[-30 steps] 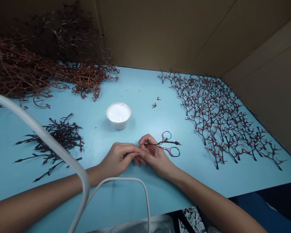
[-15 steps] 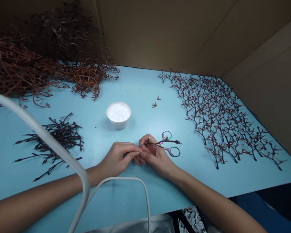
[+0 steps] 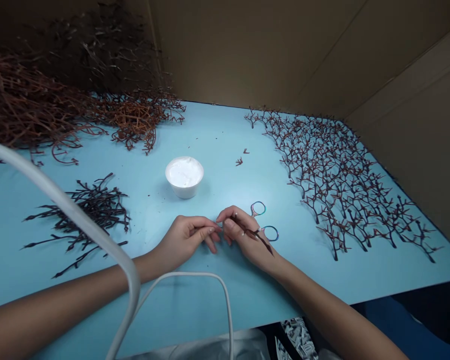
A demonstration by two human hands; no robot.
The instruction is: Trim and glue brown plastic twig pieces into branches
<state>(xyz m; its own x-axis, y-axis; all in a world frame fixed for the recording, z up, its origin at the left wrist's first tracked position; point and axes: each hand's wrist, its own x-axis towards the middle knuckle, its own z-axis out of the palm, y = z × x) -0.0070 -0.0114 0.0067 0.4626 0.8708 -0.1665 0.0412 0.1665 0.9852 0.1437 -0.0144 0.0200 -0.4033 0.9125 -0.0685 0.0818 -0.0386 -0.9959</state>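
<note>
My right hand [image 3: 245,237] is closed on a thin dark artificial twig [image 3: 263,241], which lies back across the hand toward the wrist. Small white blobs show on its tips. Thumb and forefinger of my left hand [image 3: 189,237] are pinched together right by the right fingertips; what they hold, if anything, is too small to make out. Partly behind my right hand lie scissors with rainbow-coloured handles [image 3: 270,233], their blades hidden. Beyond the hands stands a small white cup [image 3: 184,191] filled with a white paste.
Dark twigs [image 3: 93,210] lie heaped at left. Larger reddish-brown bundles [image 3: 30,105] fill the back left corner. Many branched twigs [image 3: 330,175] are spread along the right. Two small twig bits [image 3: 239,161] lie behind the scissors. A white curved tube [image 3: 78,215] crosses in front.
The twig in my right hand has swung from pointing right over the scissors to lying back across the hand. My fingertips have drawn slightly apart.
</note>
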